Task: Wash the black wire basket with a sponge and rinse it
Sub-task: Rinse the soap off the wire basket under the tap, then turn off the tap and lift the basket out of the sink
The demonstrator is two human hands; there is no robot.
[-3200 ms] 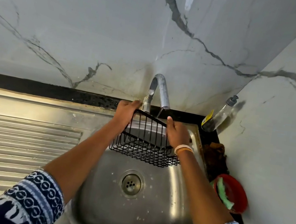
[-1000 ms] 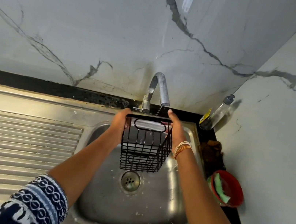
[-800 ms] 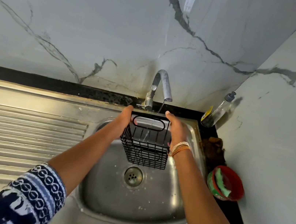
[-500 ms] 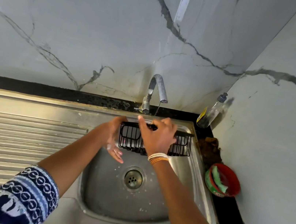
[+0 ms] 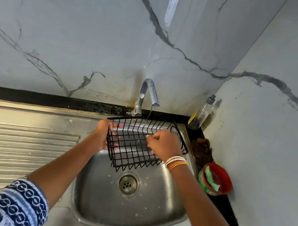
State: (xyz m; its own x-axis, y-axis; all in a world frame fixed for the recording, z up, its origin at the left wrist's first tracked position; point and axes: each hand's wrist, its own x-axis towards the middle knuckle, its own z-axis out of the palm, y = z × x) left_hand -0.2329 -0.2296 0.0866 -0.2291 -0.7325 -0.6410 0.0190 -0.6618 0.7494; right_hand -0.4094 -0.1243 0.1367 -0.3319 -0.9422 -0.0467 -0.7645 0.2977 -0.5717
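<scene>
The black wire basket (image 5: 130, 144) hangs tilted over the steel sink (image 5: 149, 206), its long side facing me, under a thin stream from the tap (image 5: 150, 93). My left hand (image 5: 103, 135) grips its left end, fingers curled through the wires. My right hand (image 5: 163, 144) lies against the basket's right half with curled fingers touching the wires; whether it holds the wire is unclear. A green sponge (image 5: 211, 178) sits in a red bowl (image 5: 225, 180) on the counter to the right.
A ribbed steel draining board (image 5: 19, 147) stretches to the left. A clear soap bottle (image 5: 201, 114) stands in the back right corner, with a brown rag (image 5: 202, 148) below it. Marble walls close off the back and right.
The basket went from upright and narrow to lying long side towards me, tilted under the tap. My right hand shifted from its top rim onto its right half; my left hand took the left end.
</scene>
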